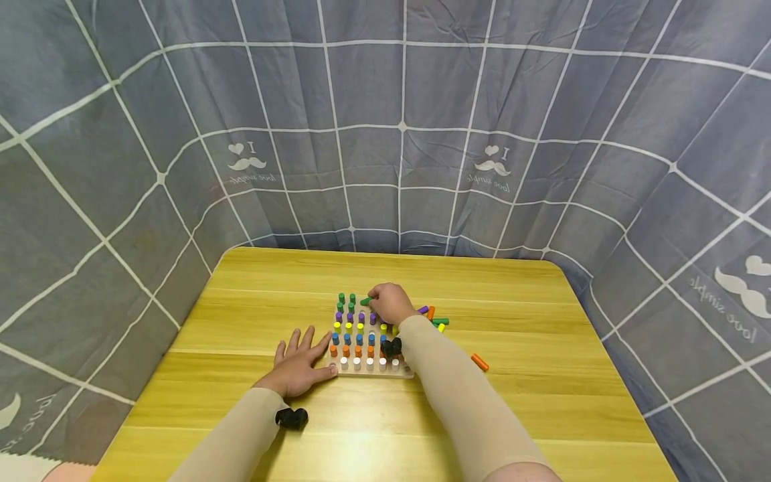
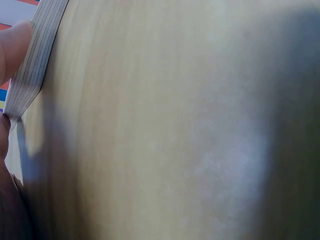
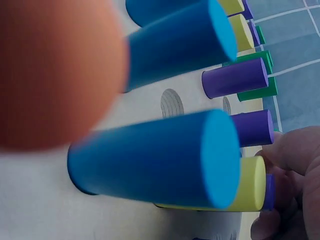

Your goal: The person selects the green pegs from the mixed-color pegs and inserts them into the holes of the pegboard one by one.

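Note:
A wooden pegboard (image 1: 375, 374) carries rows of coloured pegs, from white pegs (image 1: 357, 363) in front through orange, blue, yellow and purple to green pegs (image 1: 341, 298) at the back. Over its far part, my right hand (image 1: 391, 304) pinches a green peg (image 1: 366, 302) that lies tilted between thumb and fingers. My left hand (image 1: 295, 367) is spread flat at the board's left side, thumb on its front left corner. In the left wrist view that thumb (image 2: 14, 50) rests against the layered board edge (image 2: 37, 55). Blue pegs (image 3: 155, 157) fill much of the right wrist view, with a bare hole (image 3: 172, 103) between them.
Loose pegs lie right of the board: a green peg (image 1: 441, 321), an orange peg (image 1: 431, 312), a purple peg (image 1: 423, 309) and a yellow peg (image 1: 442, 328). Another orange peg (image 1: 480, 362) lies farther right. A grey curtain (image 1: 373, 154) surrounds the wooden table (image 1: 241, 314).

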`<state>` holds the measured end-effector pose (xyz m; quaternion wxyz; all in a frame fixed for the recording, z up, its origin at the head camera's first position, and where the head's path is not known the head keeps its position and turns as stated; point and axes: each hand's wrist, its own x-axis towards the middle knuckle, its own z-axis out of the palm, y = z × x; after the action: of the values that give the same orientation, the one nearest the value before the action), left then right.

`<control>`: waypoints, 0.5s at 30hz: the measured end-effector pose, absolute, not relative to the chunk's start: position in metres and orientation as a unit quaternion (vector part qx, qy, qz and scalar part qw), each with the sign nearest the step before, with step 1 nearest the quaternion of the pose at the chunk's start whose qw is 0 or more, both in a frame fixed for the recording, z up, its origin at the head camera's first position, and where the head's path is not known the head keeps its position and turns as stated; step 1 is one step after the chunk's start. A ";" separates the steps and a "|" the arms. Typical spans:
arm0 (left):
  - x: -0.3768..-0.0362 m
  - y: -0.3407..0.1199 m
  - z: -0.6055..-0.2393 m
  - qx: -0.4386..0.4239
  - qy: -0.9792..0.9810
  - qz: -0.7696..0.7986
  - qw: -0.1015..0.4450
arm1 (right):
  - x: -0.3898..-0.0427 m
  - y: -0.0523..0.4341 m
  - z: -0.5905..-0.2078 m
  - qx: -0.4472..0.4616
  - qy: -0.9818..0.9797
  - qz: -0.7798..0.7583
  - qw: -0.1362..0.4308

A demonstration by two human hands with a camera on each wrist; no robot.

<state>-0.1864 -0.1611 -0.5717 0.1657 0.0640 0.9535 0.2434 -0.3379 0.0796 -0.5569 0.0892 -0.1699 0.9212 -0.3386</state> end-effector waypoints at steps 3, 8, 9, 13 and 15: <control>-0.187 -0.162 -0.572 0.065 0.954 0.243 0.165 | -0.339 0.080 -0.557 -0.175 0.919 -0.342 0.090; -0.187 -0.162 -0.573 0.066 0.954 0.244 0.164 | -0.338 0.079 -0.556 -0.169 0.917 -0.350 0.092; -0.188 -0.162 -0.573 0.066 0.954 0.244 0.164 | -0.338 0.079 -0.555 -0.167 0.916 -0.354 0.093; -0.188 -0.162 -0.574 0.066 0.953 0.245 0.163 | -0.336 0.078 -0.551 -0.166 0.914 -0.360 0.089; -0.188 -0.162 -0.574 0.065 0.954 0.244 0.163 | -0.334 0.077 -0.550 -0.168 0.914 -0.360 0.087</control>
<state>-0.1878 -0.1624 -0.5735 0.1631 0.0652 0.9537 0.2441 -0.3345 0.0770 -0.5495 0.0867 -0.1680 0.9138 -0.3595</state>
